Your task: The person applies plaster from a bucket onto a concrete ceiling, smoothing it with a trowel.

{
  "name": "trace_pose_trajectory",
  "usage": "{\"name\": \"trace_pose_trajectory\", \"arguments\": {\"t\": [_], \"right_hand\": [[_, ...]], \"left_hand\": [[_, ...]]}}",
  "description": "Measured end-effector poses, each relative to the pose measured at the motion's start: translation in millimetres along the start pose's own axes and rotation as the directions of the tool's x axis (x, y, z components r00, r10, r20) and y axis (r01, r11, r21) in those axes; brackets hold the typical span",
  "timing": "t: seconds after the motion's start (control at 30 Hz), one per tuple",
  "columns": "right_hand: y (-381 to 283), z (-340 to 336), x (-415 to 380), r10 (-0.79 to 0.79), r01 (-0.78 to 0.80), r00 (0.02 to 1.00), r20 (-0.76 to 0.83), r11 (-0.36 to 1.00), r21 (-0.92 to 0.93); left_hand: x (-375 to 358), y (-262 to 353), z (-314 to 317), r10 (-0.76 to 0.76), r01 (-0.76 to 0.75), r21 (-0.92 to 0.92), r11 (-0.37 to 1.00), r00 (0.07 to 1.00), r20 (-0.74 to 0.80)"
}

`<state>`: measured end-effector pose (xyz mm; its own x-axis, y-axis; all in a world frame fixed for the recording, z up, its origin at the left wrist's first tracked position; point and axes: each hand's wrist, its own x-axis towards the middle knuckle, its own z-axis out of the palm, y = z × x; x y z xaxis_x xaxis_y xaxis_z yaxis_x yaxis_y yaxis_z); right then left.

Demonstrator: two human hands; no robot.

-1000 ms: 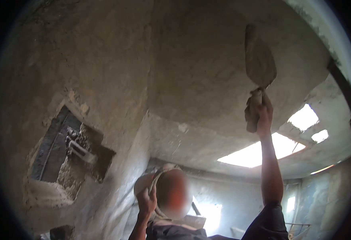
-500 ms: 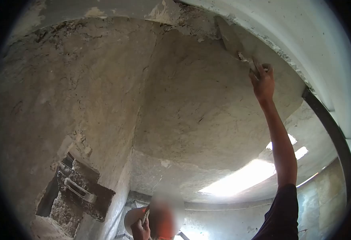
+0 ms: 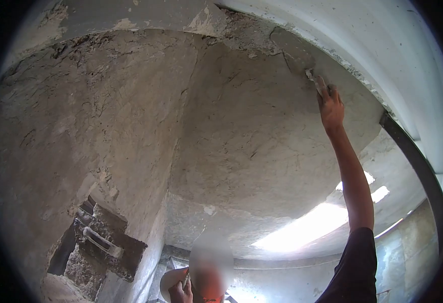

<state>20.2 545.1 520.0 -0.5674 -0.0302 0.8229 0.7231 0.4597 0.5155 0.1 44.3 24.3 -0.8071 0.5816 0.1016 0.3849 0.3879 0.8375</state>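
Note:
My right hand (image 3: 332,107) is raised overhead, closed on a trowel (image 3: 318,83) whose blade lies against the rough plaster (image 3: 251,126) near the pale curved edge. Along that edge runs a smoother grey patch. Low in the view, cut off by the bottom border, what appears to be my left hand (image 3: 181,293) is closed at the rim of a round pale object (image 3: 169,282). The forearm behind it is out of view.
Beside the lower hand is a blurred shape (image 3: 209,278) with orange in it. A wall recess at lower left holds a grey box (image 3: 102,242). A dark beam (image 3: 418,159) curves down the right. Bright light falls across the lower plaster.
My right hand and the trowel have moved slightly down, with the fingers now closer together. The lower hand and the round object have shifted slightly right and down.

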Motion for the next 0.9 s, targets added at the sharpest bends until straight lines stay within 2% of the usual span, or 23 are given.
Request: {"name": "trace_pose_trajectory", "arguments": {"t": [0.1,0.27,0.37,0.43,0.53,0.6,0.63,0.7,0.83,0.9], "right_hand": [[1,-11,-12,0.046,-0.047,0.995,0.086,0.999,0.014],[6,-13,-47,0.113,-0.116,0.989,0.095,0.993,0.029],[8,-22,-78,0.19,-0.196,0.975,0.112,0.979,0.047],[7,-27,-84,0.23,-0.241,0.963,0.137,0.968,0.067],[-5,-30,-79,0.202,-0.214,0.974,0.104,0.969,0.121],[-12,-28,-56,0.094,-0.098,0.995,0.037,0.986,0.137],[-17,-28,-45,0.098,-0.103,0.994,0.044,0.986,0.133],[-24,-27,-19,0.03,-0.034,0.998,0.046,0.996,0.083],[-21,-18,9,0.023,-0.025,0.998,0.062,0.999,0.04],[-6,-10,10,-0.019,0.019,1.0,-0.004,1.0,-0.009]], "left_hand": [[-5,-6,4,-0.019,0.018,0.011,1.0,1.0,0.019],[-9,-2,5,-0.04,0.04,0.025,0.999,0.999,0.037],[-11,-10,12,0.034,-0.033,0.046,0.998,0.999,-0.017],[-8,-3,5,-0.009,0.009,0.003,1.0,0.998,0.058],[-2,6,-2,-0.006,0.009,-0.035,0.999,0.996,0.094],[-4,2,2,0.0,0.002,-0.021,1.0,0.996,0.085],[-5,0,4,0.005,-0.004,-0.012,1.0,0.998,0.069],[-4,-1,5,0.029,-0.029,-0.006,1.0,0.998,0.057],[-3,2,4,0.066,-0.066,-0.003,0.998,0.998,-0.009],[-3,3,2,0.047,-0.047,0.016,0.999,0.999,0.012]]}}
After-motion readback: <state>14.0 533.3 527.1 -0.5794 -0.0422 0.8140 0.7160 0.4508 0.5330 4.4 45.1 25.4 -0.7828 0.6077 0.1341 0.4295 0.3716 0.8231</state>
